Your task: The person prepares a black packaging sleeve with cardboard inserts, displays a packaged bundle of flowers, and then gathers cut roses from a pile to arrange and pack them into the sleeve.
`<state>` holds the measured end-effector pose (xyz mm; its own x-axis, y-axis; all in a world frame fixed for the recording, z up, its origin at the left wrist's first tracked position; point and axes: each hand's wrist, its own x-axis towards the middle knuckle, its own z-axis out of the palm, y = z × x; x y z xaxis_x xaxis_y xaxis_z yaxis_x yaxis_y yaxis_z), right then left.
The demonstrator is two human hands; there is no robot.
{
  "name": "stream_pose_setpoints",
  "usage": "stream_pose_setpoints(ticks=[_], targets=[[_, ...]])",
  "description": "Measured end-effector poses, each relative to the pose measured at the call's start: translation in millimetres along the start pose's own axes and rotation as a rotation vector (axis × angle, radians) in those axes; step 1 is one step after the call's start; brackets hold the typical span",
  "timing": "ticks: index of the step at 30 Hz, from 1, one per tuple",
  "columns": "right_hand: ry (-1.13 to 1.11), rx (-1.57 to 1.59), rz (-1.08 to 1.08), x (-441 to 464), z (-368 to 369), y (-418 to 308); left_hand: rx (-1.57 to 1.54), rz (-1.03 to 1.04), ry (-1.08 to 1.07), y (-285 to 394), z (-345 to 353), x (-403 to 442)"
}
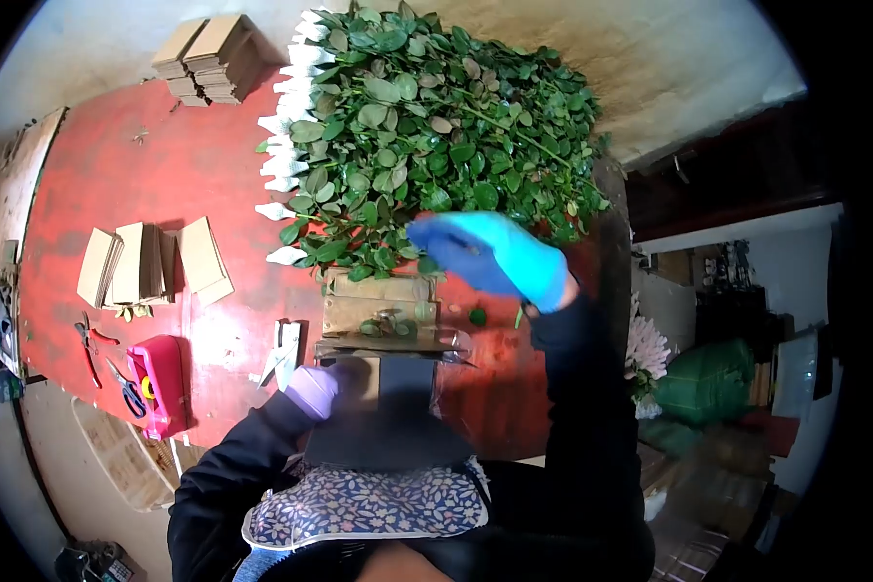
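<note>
A large heap of leafy green stems [466, 136] lies at the back of the red table, with white-wrapped heads [304, 82] along its left side. My right hand [490, 254], in a blue glove, is at the heap's lower front edge; its fingers are blurred, and whether they hold anything is unclear. My left hand [312, 390], in a lilac glove, is beside the left edge of a stand with a cardboard piece [364, 378] on it; its fingers are hidden. Behind the stand's metal bar [388, 343] is a wooden board [378, 303] with a few leaves.
Cardboard stacks [141, 264] [209, 58] rest on the red table [97, 184]. Near its left front are red-handled pliers [91, 349], scissors [126, 390] and a pink box [160, 386]. A white tool [281, 354] lies near my left hand. Pale flowers [645, 349] stand at the right.
</note>
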<state>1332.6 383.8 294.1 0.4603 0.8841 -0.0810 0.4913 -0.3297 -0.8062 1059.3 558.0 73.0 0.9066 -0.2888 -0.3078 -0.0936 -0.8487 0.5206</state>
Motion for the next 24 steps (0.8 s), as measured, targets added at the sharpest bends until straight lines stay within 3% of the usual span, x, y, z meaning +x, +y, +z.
stream_pose_setpoints(ticks=[2,4,7,8,11,12,15,16,20,21,24], targets=[[0.012,-0.037,0.020,32,2,27,-0.036,0.149,0.083,-9,12,-3],[-0.059,0.064,0.025,59,26,71,-0.044,0.077,0.048,5,-10,-4],[-0.200,0.043,0.126,92,36,80,-0.135,0.149,0.293,-4,15,-8],[-0.027,-0.071,-0.044,106,35,82,-0.171,0.171,0.372,-7,19,-7],[0.354,-0.245,-0.256,158,4,104,-0.173,0.105,0.238,-9,19,-10],[0.374,-0.431,-0.147,168,-15,95,-0.129,0.008,0.103,12,-22,-10],[0.332,-0.569,0.044,217,-42,108,-0.032,-0.038,-0.005,7,-12,-11],[0.344,-0.539,0.058,232,-44,116,-0.085,-0.024,0.078,7,-5,-10],[0.264,-0.965,0.076,277,-38,122,-0.056,0.062,0.293,-8,31,-11],[0.208,-1.034,0.133,286,-33,124,-0.021,0.009,0.197,-8,31,-12],[0.213,-0.960,0.230,297,-20,124,-0.105,0.105,0.306,2,13,-11]])
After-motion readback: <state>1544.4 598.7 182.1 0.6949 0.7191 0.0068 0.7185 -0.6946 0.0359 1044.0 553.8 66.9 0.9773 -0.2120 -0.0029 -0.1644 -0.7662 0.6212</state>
